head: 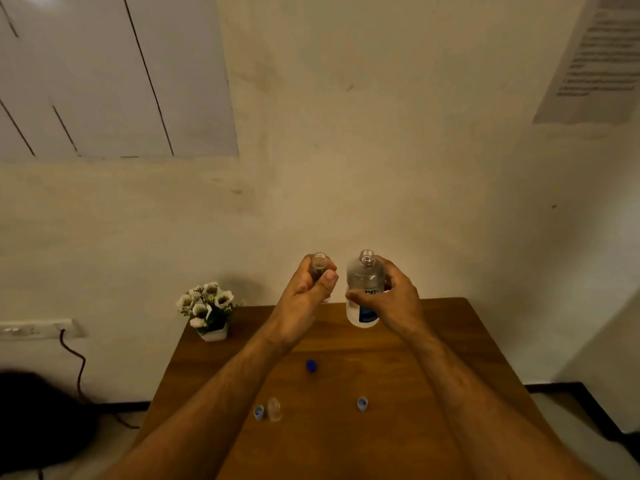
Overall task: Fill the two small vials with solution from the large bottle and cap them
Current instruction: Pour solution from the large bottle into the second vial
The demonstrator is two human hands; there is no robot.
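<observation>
- My right hand (pixel 391 299) grips the bottle (pixel 364 289), fingers curled round its labelled middle; it is upright, raised above the far part of the table (pixel 450 341).
- The bottle's mouth is uncapped. It is clear, with a white and blue label low down; I cannot tell how much liquid is in it.
- My left hand (pixel 308 292) pinches 1 vial (pixel 319 265) between thumb and curled fingers, upright, its open mouth showing above my fingers.
- That vial sits just left of the bottle, the 2 mouths at about the same height, near each other but apart. Whether there is liquid in it I cannot tell.
- The 2nd vial (pixel 274 408) stands on the table near me, between my forearms, left of centre. It is clear and uncapped; its contents are too blurred to judge.
- A pale blue cap (pixel 258 411) lies just left of that vial, nearly touching it.
- A 2nd pale blue cap (pixel 362 403) lies to the right, near my right forearm, well apart from the 2nd vial.
- A dark blue cap (pixel 311 365) lies farther off on the table, between my wrists, below both raised hands.
- A white pot of flowers (pixel 207 308) stands at the table's far left corner.
</observation>
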